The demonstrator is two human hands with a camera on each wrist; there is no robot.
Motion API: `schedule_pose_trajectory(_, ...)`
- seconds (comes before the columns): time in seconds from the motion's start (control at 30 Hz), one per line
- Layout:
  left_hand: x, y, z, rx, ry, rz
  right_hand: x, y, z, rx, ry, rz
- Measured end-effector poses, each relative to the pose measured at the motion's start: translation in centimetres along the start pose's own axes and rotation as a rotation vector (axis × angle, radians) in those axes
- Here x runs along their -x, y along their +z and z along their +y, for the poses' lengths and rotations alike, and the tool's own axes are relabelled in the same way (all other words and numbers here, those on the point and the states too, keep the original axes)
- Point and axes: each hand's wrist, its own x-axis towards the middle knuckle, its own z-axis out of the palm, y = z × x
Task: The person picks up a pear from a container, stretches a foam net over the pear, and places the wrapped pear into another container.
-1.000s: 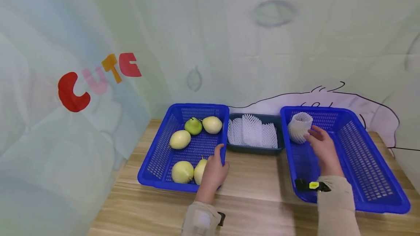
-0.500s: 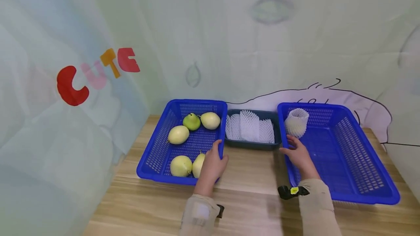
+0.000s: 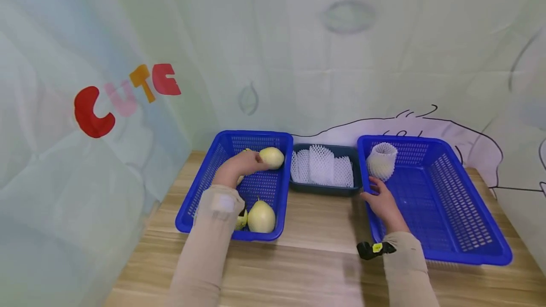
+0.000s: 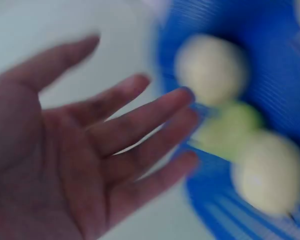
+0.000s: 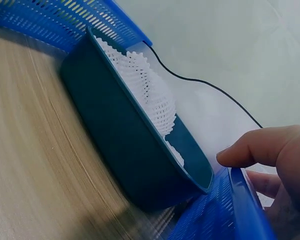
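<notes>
My left hand [image 3: 245, 164] reaches into the left blue basket [image 3: 264, 187], with its fingertips right at a pale yellow pear [image 3: 273, 157] at the back. The left wrist view has its fingers spread, beside blurred yellow pears [image 4: 212, 70] and a green pear [image 4: 237, 125]. Near the front of that basket stands another yellow pear [image 3: 261, 217]; my forearm partly hides its neighbour. My right hand [image 3: 384, 203] grips the near-left rim of the right blue basket [image 3: 426, 198], thumb outside and fingers inside. Ahead of those fingers, a pear in a white foam net [image 3: 381, 161] sits in the back-left corner.
Between the baskets stands a dark green tray [image 3: 322, 189] with several white foam nets [image 3: 322, 165] in it. A wood-grain table [image 3: 315, 231] bears everything. Behind it hangs a printed cloth [image 3: 273, 51], with another cloth side at the left.
My left hand has left the left basket's right rim and swung over its pears to the back. My right hand has moved from beside the netted pear to the right basket's rim.
</notes>
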Motion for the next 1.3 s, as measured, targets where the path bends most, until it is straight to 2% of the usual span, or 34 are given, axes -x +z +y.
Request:
schedule_pose_trajectory(0.07, -0.8, 0.2, -1.2, 0.024, -0.177, -0.123, 0.0, 0.0, 0.0, -0.001, 0.000, 0.004)
schedule_pose_trajectory(0.13, -1.2, 0.9, -2.3, 0.089, -0.377, -0.250, 0.1, 0.1, 0.0, -0.004, -0.001, 0.004)
schedule_pose_trajectory(0.2, -1.2, 1.7, -3.0, 0.135, -0.527, -0.280, 0.1, 0.3, 0.1, -0.006, -0.005, 0.002)
schedule_pose_trajectory(0.23, -1.2, 2.1, -3.2, 0.144, -0.558, -0.277, 0.1, 0.4, 0.1, -0.010, -0.007, 0.002)
schedule_pose_trajectory(0.3, -1.0, 2.9, -3.2, 0.084, -0.535, -0.275, 0.1, 0.5, 0.1, -0.016, -0.011, 0.005)
schedule_pose_trajectory(0.43, -0.2, 3.9, -1.9, 0.016, -0.443, -0.142, 0.0, 0.5, 0.1, -0.018, -0.004, 0.014)
schedule_pose_trajectory(0.5, 0.1, 4.3, -1.2, 0.014, -0.415, -0.110, 0.0, 0.5, 0.1, -0.010, 0.003, 0.011)
schedule_pose_trajectory(0.63, 0.6, 4.8, 0.0, -0.069, -0.376, -0.134, -0.1, 0.5, 0.0, -0.006, 0.009, 0.000)
schedule_pose_trajectory(0.77, 0.4, 5.1, 0.3, -0.152, -0.365, -0.160, -0.1, 0.6, -0.1, -0.006, 0.014, -0.010)
schedule_pose_trajectory(0.93, -0.7, 5.0, -0.4, -0.098, -0.395, -0.192, -0.3, 0.5, -0.1, -0.017, 0.009, 0.001)
schedule_pose_trajectory(1.03, -1.2, 4.6, -1.0, -0.077, -0.384, -0.225, -0.3, 0.4, -0.1, -0.024, 0.014, -0.002)
schedule_pose_trajectory(1.1, -1.5, 4.1, -1.3, -0.062, -0.341, -0.264, -0.3, 0.3, -0.1, -0.027, 0.020, -0.005)
schedule_pose_trajectory(1.13, -1.6, 3.9, -1.5, -0.019, -0.314, -0.286, -0.3, 0.3, -0.1, -0.028, 0.022, -0.006)
schedule_pose_trajectory(1.23, -1.8, 2.8, -1.5, 0.089, -0.187, -0.324, -0.2, 0.1, -0.2, -0.033, 0.025, -0.003)
schedule_pose_trajectory(1.3, -1.8, 2.2, -1.3, 0.149, -0.104, -0.316, -0.1, 0.0, -0.2, -0.031, 0.027, -0.001)
